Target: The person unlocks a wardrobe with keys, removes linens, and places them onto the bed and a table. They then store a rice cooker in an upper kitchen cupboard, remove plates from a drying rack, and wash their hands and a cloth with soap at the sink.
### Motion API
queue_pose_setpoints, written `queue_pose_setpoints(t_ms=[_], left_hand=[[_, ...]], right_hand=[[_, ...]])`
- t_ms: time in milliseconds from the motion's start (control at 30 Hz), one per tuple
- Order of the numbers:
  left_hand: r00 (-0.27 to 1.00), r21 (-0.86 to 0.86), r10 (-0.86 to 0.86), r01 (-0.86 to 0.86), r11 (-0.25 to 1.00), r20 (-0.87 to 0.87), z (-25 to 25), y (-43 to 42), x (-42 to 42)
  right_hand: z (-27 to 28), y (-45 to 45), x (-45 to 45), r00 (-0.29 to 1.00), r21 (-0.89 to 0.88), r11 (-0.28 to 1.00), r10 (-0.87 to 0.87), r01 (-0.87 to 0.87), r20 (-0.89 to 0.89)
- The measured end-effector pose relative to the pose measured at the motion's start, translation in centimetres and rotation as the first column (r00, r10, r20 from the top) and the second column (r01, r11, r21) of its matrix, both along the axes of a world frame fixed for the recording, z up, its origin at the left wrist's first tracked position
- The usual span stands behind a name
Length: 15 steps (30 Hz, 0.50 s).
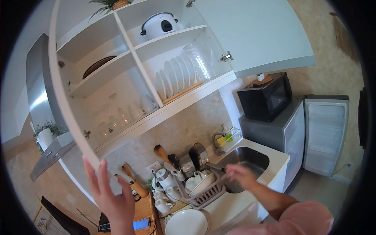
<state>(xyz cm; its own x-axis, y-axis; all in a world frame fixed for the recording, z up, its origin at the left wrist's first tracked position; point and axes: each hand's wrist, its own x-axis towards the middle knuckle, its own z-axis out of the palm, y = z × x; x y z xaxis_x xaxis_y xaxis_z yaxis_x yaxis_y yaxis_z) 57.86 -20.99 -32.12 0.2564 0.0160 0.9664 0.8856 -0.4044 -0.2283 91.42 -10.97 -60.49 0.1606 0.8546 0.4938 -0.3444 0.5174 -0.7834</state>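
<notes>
- The left hand [111, 199] is raised with its fingers and thumb apart, its fingertips at the lower end of the open left cabinet door [67, 103]; whether they press on it is hard to tell.
- The right hand [241, 176] is slightly blurred, reaching over the near side of the metal sink [254, 160], its fingers partly bent. A dark handle ends near its fingertips; whether they touch, or whether the hand holds anything, cannot be told.
- The cabinet door stands along the left side of the open wall cabinet [135, 64], seen nearly edge-on.
- Inside the cabinet, white plates [172, 76] stand upright in a wooden rack [183, 93], beside a clear glass container [198, 62]. A white rice cooker [159, 26] sits on the shelf above, and glassware [121, 117] stands in the lower left compartment.
- On the surface [231, 209] below, a grey dish basket [207, 197] holds white dishes [201, 182], between the sink and a group of white pots [163, 205].
- A large white plate [187, 224] lies flat in front of the basket.
- A phone [141, 223] with a lit screen lies near the left hand.
- Further right are a black microwave [264, 98] and an open fridge door [325, 135].
</notes>
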Motion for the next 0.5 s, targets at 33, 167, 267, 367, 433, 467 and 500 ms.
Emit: queue_pose_setpoints(t_ms=[33, 167, 267, 367, 433, 467, 500], left_hand=[[1.000, 0.003, -0.009, 0.009, 1.000, 0.000, 0.3, 1.3, 1.6], [1.000, 0.031, 0.008, -0.008, 1.000, -0.020, 1.7, 8.0, 8.0], [0.992, -0.043, 0.106, -0.110, 0.993, -0.074, 2.1, 13.8, 12.1], [0.971, -0.111, 0.223, -0.231, 0.967, -0.081, 2.1, 19.7, 15.0], [0.963, -0.086, 0.254, -0.261, 0.961, -0.086, 2.0, 24.4, 15.7], [0.950, -0.078, 0.298, -0.305, 0.949, -0.088, 2.1, 26.1, 16.2], [0.935, -0.069, 0.342, -0.349, 0.935, -0.089, 2.1, 27.7, 16.6]], right_hand=[[4.7, -2.3, 3.0, 0.954, 0.227, 0.946, -0.267, 0.232, 0.136], [15.9, -9.2, 13.7, 0.614, 0.658, 0.416, -0.784, 0.628, -0.090], [19.7, -14.4, 20.6, 0.304, 0.729, 0.036, -0.922, 0.684, -0.241], [22.2, -18.1, 25.2, 0.103, 0.688, -0.102, -0.963, 0.718, -0.250], [23.4, -18.4, 28.1, 0.007, 0.681, -0.140, -0.978, 0.719, -0.208], [23.9, -18.1, 29.5, 0.006, 0.657, -0.131, -0.979, 0.742, -0.202], [24.3, -17.8, 30.9, 0.006, 0.632, -0.122, -0.980, 0.765, -0.197]])
